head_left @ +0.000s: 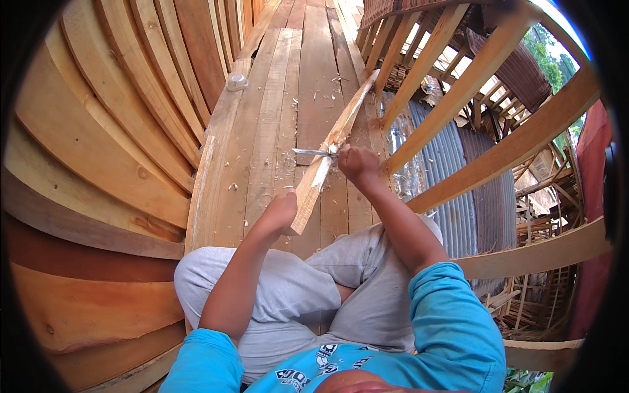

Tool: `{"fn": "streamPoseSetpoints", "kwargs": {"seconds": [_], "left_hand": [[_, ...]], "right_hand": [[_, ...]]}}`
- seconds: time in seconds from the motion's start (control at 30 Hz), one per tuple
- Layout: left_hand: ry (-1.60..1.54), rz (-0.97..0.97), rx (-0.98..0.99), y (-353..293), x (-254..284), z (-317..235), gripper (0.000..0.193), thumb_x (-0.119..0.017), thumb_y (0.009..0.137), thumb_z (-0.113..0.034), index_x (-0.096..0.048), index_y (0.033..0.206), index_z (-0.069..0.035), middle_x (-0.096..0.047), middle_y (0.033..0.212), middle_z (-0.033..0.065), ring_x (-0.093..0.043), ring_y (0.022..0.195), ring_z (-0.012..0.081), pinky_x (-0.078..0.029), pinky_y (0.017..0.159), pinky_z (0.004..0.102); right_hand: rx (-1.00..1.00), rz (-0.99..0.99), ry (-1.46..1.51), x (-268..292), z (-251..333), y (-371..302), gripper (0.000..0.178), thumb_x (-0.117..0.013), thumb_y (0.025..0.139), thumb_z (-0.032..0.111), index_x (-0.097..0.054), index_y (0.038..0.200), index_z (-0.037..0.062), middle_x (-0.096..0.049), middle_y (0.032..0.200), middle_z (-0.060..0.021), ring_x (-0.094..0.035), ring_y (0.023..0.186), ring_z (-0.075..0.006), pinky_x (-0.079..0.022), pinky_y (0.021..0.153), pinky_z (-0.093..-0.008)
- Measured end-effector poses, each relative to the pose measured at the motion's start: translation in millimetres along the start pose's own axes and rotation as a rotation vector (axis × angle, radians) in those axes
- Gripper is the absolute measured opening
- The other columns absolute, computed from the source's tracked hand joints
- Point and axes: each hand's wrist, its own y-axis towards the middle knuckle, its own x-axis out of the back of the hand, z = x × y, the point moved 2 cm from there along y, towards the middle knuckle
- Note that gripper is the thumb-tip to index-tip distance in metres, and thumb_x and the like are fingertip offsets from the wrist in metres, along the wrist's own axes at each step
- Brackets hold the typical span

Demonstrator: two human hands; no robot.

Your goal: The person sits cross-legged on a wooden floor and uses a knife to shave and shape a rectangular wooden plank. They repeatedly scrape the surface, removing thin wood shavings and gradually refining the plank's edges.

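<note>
A long piece of wood (341, 131) slants away from me, its near end by my left knee and its far end by the railing. My left hand (283, 208) is closed around that near end. In my right hand (358, 162) is a knife (313, 152), gripped by its handle, which the fingers mostly hide. Its blade lies across the wood and points left. Pale, freshly cut patches and ragged fibres show on the wood around the blade.
Wood shavings are scattered over the plank floor (272, 124). A wall of upright boards (98, 141) stands on the left. On the right runs a slatted wooden railing (472, 180), with corrugated metal sheets (452, 190) below. A small clear container (237, 82) sits near the left wall.
</note>
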Motion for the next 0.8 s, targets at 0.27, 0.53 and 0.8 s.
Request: {"fn": "streamPoseSetpoints", "kwargs": {"seconds": [0.27,0.53,0.8], "left_hand": [[0.178,0.047,0.032,7,12,-5,0.061,-0.027,0.104,-0.037,-0.061,0.104,0.013,-0.065,0.098,0.0325,-0.064,0.097,0.0422,-0.047,0.089,0.0447],[0.183,0.044,0.121,-1,25,-20,0.062,-0.027,0.104,-0.038,-0.062,0.099,0.013,-0.065,0.094,0.0335,-0.064,0.095,0.0463,-0.046,0.089,0.0491],[0.278,0.023,0.008,-5,29,-11,0.062,-0.027,0.104,-0.038,-0.063,0.1,0.013,-0.063,0.101,0.0361,-0.061,0.102,0.048,-0.045,0.091,0.0487]], "right_hand": [[0.009,-0.06,-0.026,11,-7,-4,0.052,-0.039,0.094,0.028,-0.065,0.059,0.0001,-0.063,0.063,-0.0249,-0.064,0.059,-0.0428,-0.053,0.064,-0.052],[0.022,0.11,0.014,-4,13,-16,0.054,-0.037,0.095,0.031,-0.065,0.062,-0.0015,-0.063,0.065,-0.0262,-0.063,0.062,-0.0464,-0.051,0.067,-0.0567],[0.106,0.014,0.001,-23,3,-2,0.054,-0.039,0.094,0.03,-0.061,0.054,0.0021,-0.061,0.06,-0.0242,-0.064,0.058,-0.0414,-0.052,0.06,-0.0529]]}}
